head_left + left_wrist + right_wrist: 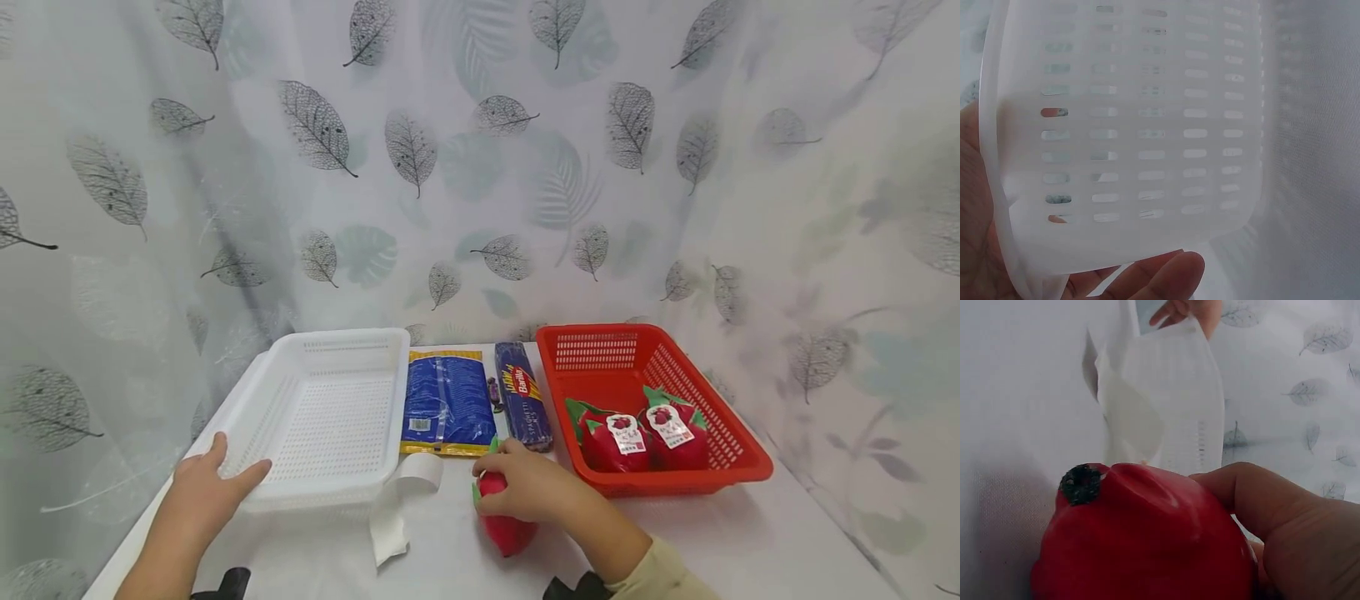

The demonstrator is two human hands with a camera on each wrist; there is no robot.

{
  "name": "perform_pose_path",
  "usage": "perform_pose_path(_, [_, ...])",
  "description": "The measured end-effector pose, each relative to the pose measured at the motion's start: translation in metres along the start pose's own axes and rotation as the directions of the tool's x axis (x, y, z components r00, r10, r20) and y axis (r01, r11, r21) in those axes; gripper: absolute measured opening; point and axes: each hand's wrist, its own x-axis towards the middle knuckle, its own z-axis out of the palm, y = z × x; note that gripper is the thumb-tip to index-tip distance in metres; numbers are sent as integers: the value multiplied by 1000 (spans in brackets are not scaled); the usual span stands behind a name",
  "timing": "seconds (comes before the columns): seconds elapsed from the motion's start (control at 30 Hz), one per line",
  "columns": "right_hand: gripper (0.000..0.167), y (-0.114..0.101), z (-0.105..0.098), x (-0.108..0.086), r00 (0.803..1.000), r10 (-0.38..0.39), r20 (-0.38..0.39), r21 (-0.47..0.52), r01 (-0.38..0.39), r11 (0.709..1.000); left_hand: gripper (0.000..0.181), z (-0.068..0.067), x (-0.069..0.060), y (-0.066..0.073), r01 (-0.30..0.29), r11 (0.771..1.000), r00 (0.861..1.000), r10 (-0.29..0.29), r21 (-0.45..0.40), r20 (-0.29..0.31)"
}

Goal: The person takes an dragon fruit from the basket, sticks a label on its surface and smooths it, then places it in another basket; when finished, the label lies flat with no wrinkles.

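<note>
My right hand [525, 487] grips a red dragon fruit [508, 535] with green leaf tips, low over the front middle of the table. In the right wrist view the dragon fruit [1141, 537] fills the lower middle, its dark stem end showing and the thumb along its side. My left hand [198, 496] holds the near left corner of a white slotted plastic basket [326, 492], nothing visible inside it. In the left wrist view fingers [1175, 275] reach around the edge of that basket [1129, 240]; part of the hand is behind the rim.
A red basket [667, 482] at the right holds two labelled dragon fruits [618, 446]. Between the baskets lie a blue-and-yellow packet [446, 404], a blue spaghetti pack [522, 396] and a small dark item [493, 392]. A curled white paper strip [390, 525] lies beside the white basket.
</note>
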Motion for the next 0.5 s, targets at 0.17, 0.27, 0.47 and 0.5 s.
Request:
perform_pose_path(0.17, [47,-1,4,3,999,43,-12,17,-43,999,117,-1,-4,2,16,1000,1000,-16,-8,2])
perform_pose_path(0.27, [46,-2,6,5,999,41,-7,6,-41,999,117,-1,-6,3,15,1000,1000,-15,-9,-4])
perform_pose_path(0.47, [47,-2,6,8,1000,24,15,1,-24,1000,116,-3,-8,1,0,1000,1000,0,19,-11])
perform_pose_path(0.5, [47,-2,6,9,1000,23,18,-2,-23,1000,117,-3,-8,1,3,1000,1000,-3,21,-13])
